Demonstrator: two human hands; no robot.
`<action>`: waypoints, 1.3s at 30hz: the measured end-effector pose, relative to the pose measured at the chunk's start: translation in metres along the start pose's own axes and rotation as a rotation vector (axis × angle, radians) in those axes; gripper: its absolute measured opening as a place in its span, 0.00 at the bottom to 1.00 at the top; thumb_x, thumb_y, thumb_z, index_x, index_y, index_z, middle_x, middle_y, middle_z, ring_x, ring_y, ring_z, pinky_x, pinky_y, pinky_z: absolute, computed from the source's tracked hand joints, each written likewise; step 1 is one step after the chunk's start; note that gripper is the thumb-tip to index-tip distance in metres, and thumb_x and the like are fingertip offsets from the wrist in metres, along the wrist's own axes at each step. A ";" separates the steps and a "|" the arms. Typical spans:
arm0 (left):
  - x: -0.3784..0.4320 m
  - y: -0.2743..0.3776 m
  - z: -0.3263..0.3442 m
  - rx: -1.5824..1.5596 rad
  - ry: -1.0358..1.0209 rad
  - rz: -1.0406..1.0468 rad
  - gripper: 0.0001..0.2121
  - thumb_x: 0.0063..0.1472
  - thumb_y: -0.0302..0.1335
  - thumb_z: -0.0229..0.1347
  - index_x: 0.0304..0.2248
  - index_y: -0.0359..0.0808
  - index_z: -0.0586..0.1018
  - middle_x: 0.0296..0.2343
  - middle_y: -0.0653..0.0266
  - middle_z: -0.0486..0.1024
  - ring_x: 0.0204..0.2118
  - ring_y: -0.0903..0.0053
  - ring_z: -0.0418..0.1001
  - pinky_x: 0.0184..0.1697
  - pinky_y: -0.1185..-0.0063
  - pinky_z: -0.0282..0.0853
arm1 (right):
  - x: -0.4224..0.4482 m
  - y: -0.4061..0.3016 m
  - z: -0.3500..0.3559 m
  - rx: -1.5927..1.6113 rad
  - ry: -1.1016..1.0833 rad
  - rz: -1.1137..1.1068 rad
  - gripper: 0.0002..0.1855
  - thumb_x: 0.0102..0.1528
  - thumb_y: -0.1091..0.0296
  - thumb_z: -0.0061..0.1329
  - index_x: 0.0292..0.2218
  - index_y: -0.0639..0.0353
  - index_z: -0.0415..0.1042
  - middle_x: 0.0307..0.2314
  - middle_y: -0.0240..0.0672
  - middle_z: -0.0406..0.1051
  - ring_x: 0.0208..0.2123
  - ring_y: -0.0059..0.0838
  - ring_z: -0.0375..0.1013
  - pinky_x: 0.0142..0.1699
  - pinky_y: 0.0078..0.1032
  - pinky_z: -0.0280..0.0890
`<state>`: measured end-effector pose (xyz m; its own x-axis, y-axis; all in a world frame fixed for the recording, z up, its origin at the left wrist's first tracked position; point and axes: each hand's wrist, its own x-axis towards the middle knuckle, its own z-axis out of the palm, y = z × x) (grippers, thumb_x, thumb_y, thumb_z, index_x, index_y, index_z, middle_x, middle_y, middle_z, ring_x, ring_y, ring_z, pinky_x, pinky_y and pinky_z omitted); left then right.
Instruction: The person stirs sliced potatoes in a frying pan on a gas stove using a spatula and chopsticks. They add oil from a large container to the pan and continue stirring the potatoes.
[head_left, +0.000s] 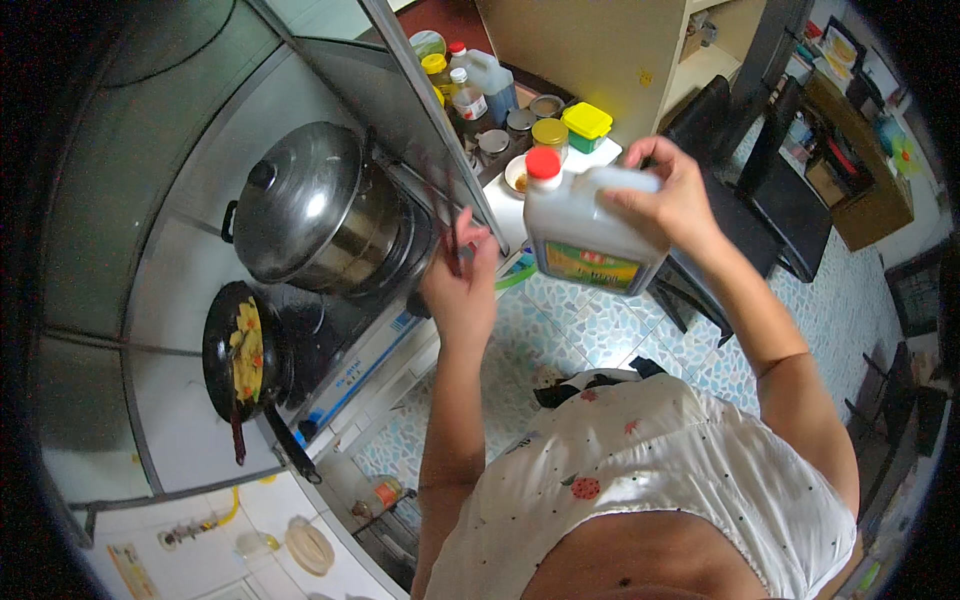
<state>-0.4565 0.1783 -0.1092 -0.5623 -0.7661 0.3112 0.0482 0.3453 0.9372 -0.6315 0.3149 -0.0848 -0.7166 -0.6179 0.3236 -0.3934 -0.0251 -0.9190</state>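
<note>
My right hand (679, 195) grips the handle of a translucent plastic jug (585, 225) with a red cap, a printed label and dark liquid inside. The jug hangs nearly upright over the floor, beside the counter's end. My left hand (461, 292), blurred, is at the stove's front edge with thin dark sticks (453, 244), apparently chopsticks, between thumb and fingers. Left of it a large lidded steel pot (315, 217) sits on the rear burner. A black frying pan (216, 360) holds yellow food (247, 349) with orange and green bits; a dark utensil handle (238, 442) sticks out over its rim.
Beyond the metal-framed glass panel (450, 127), bottles, jars, a yellow-lidded box (587, 124) and a small white bowl (516, 174) crowd the counter. Black chairs (780, 202) stand on the tiled floor at right. The pan's handle (292, 446) juts past the stove's edge.
</note>
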 end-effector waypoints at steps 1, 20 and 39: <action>-0.005 -0.004 -0.007 0.119 0.066 0.046 0.10 0.46 0.24 0.48 0.32 0.31 0.69 0.23 0.63 0.68 0.25 0.81 0.65 0.29 0.85 0.59 | 0.010 -0.002 -0.002 -0.010 0.032 -0.018 0.17 0.30 0.70 0.54 0.24 0.58 0.61 0.18 0.29 0.64 0.20 0.16 0.62 0.24 0.14 0.58; -0.085 -0.079 -0.031 0.170 0.507 -0.570 0.16 0.53 0.36 0.42 0.20 0.30 0.70 0.12 0.73 0.58 0.16 0.89 0.54 0.18 0.88 0.47 | 0.285 0.091 0.035 -0.045 0.442 -0.113 0.13 0.33 0.67 0.49 0.23 0.59 0.61 0.18 0.36 0.64 0.22 0.27 0.64 0.30 0.21 0.60; -0.087 -0.044 0.034 0.294 0.985 -0.707 0.17 0.52 0.37 0.43 0.20 0.28 0.69 0.11 0.75 0.56 0.13 0.91 0.52 0.15 0.91 0.43 | 0.380 0.219 0.123 -0.073 0.390 -0.033 0.07 0.38 0.67 0.43 0.22 0.56 0.60 0.17 0.39 0.63 0.22 0.34 0.64 0.29 0.26 0.58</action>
<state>-0.4375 0.2476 -0.1828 0.4740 -0.8690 -0.1422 -0.2699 -0.2971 0.9159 -0.9196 -0.0222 -0.1910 -0.8622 -0.2724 0.4272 -0.4499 0.0241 -0.8927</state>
